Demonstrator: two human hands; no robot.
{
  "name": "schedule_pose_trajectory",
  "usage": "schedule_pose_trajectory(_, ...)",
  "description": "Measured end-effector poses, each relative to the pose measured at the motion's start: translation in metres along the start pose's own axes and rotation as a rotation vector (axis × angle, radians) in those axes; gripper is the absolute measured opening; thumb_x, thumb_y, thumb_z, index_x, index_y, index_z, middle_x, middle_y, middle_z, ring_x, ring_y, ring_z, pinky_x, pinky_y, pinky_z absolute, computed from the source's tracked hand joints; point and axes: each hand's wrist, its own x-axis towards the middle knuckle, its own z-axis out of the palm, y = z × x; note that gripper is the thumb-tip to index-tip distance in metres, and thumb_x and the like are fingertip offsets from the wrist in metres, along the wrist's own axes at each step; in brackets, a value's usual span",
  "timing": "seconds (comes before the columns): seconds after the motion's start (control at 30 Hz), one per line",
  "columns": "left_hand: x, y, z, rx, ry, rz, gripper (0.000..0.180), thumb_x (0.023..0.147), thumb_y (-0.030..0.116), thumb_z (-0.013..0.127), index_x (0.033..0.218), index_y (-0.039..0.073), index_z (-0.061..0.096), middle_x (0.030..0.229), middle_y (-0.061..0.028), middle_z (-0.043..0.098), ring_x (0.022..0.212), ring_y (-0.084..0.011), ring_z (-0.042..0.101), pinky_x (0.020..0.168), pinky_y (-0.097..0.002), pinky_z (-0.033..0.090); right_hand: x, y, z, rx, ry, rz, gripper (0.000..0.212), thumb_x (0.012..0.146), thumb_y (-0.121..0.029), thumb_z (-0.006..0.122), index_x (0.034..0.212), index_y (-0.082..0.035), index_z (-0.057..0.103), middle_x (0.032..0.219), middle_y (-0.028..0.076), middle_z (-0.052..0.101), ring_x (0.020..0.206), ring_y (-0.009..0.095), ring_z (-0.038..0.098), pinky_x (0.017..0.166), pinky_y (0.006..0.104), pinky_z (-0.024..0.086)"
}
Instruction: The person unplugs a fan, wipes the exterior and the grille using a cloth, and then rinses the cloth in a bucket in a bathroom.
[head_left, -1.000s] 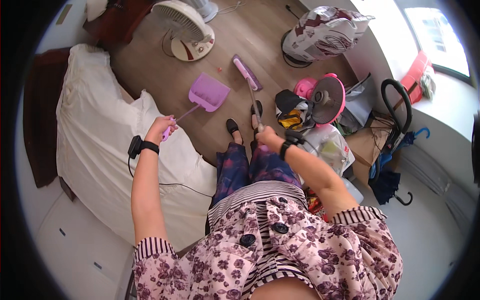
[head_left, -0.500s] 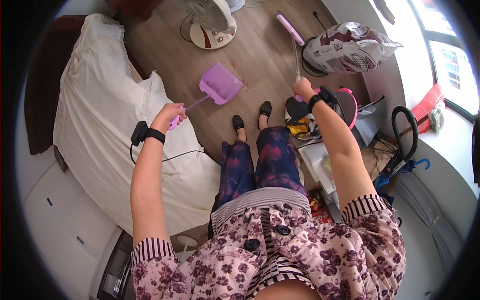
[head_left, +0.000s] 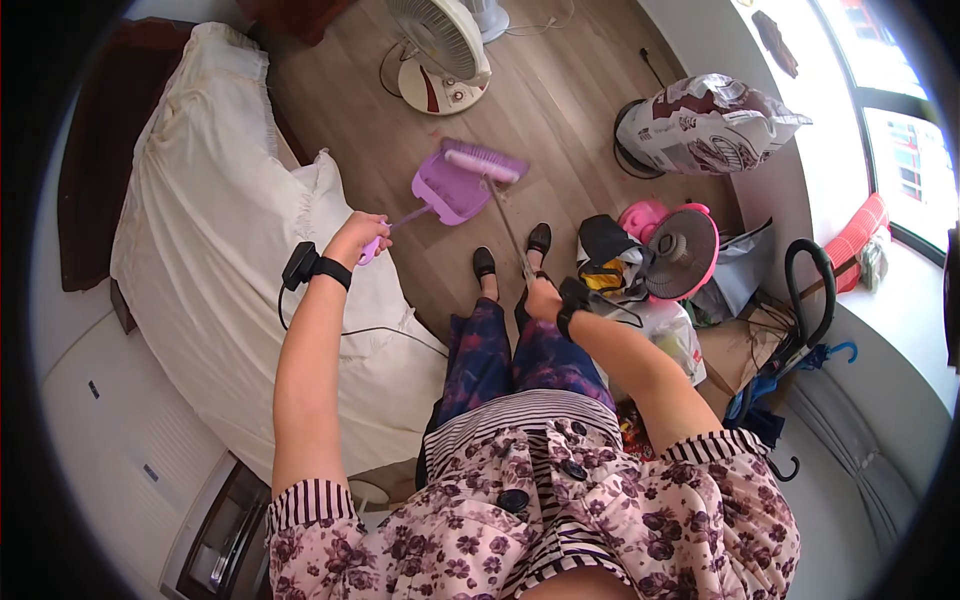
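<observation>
Dustpan (head_left: 452,196), purple, lay ahead of both my hands, down by the floor (head_left: 575,140), forward of my shoes (head_left: 484,262). Whether its underside sat flat on the boards, I could not make out.

Left hand (head_left: 361,240): fingers wrapped round the dustpan's pale purple grip. From there the thin handle (head_left: 411,215) ran forward and to my right into the pan, so the pan's long line slanted away from me in that direction, its mouth turned forward and right. By eye, this was the nearer hand to the pan.

Right hand (head_left: 542,300): clenched round the pole (head_left: 509,232) of the broom (head_left: 484,164), in front of my right thigh. From this side the pan was forward and to the left. The pole leaned the same way, meeting the broom head near its middle.

Key relation: broom head crosswise to its pole, roughly left to right, right end slightly closer to me. Its left part overlapped the pan's far edge in my view; its right end reached past the pan, over bare boards. Head blurred; bristle contact with the pan's lip not resolved.

Surroundings: bed with a white sheet (head_left: 235,310) to the left, white fan (head_left: 440,88) beyond the pan.
</observation>
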Motion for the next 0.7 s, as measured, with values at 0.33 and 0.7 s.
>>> schedule_pose_trajectory(0.33, 0.0, -0.034, -0.003, -0.077, -0.003, 0.1, 0.036, 0.072, -0.003, 0.058, 0.107, -0.004, 0.052, 0.063, -0.0126, 0.057, 0.049, -0.0179, 0.057, 0.037, -0.0284, 0.041, -0.108, 0.0, -0.085, 0.266, -0.042, 0.19, 0.023, 0.067, -0.011, 0.059, 0.07, 0.011, 0.056, 0.071, 0.027, 0.06, 0.071, 0.036, 0.063, 0.061, 0.0403, 0.051)
schedule_pose_trajectory(0.7, -0.069, -0.159, 0.03, -0.49, 0.079, 0.026, 0.034, 0.081, 0.003, 0.053, 0.115, -0.002, 0.05, 0.073, -0.0132, 0.059, 0.05, -0.0103, 0.051, 0.039, -0.0235, 0.039, 0.13, -0.056, -0.122, -0.508, 0.168, -0.332, 0.013, 0.068, -0.009, 0.055, 0.072, 0.003, 0.059, 0.08, 0.022, 0.06, 0.075, 0.035, 0.06, 0.062, 0.0414, 0.05)
